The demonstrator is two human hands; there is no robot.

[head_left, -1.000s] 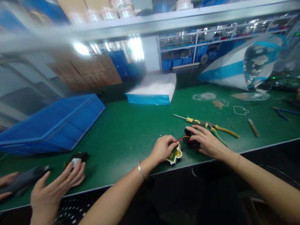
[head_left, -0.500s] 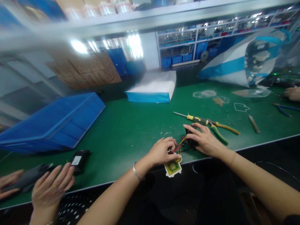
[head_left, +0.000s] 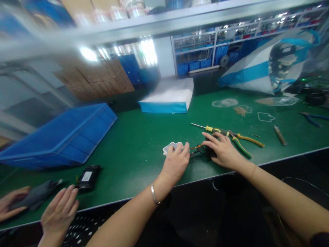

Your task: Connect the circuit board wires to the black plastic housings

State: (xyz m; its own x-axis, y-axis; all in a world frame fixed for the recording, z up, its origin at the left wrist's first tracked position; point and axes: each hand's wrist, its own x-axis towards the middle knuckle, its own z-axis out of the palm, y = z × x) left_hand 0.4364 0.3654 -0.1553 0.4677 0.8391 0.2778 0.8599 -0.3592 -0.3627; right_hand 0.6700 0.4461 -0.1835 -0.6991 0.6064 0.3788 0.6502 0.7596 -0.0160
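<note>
My left hand (head_left: 177,159) is closed on a white-edged circuit board piece (head_left: 168,148), holding it low at the table; its fingers hide part of the piece. Thin coloured wires (head_left: 197,147) run from there to a black part (head_left: 210,149). My right hand (head_left: 223,151) has its fingers bent over that black part and covers most of it. Just beyond my right hand lie a yellow-and-black screwdriver (head_left: 217,130) and pliers (head_left: 240,144) with yellow and green handles.
A blue bin (head_left: 61,137) stands left on the green table (head_left: 133,147). Another person's hands (head_left: 60,212) are near a black labelled block (head_left: 88,177) and a grey tool (head_left: 38,195). A white-blue package (head_left: 167,96), an open bag (head_left: 257,72), small brass-coloured pieces (head_left: 240,110) and blue-handled pliers (head_left: 312,119) lie farther back.
My left hand has moved the circuit board piece up and left, from the table's front edge onto the table, and turned it. My right hand stays at the black part.
</note>
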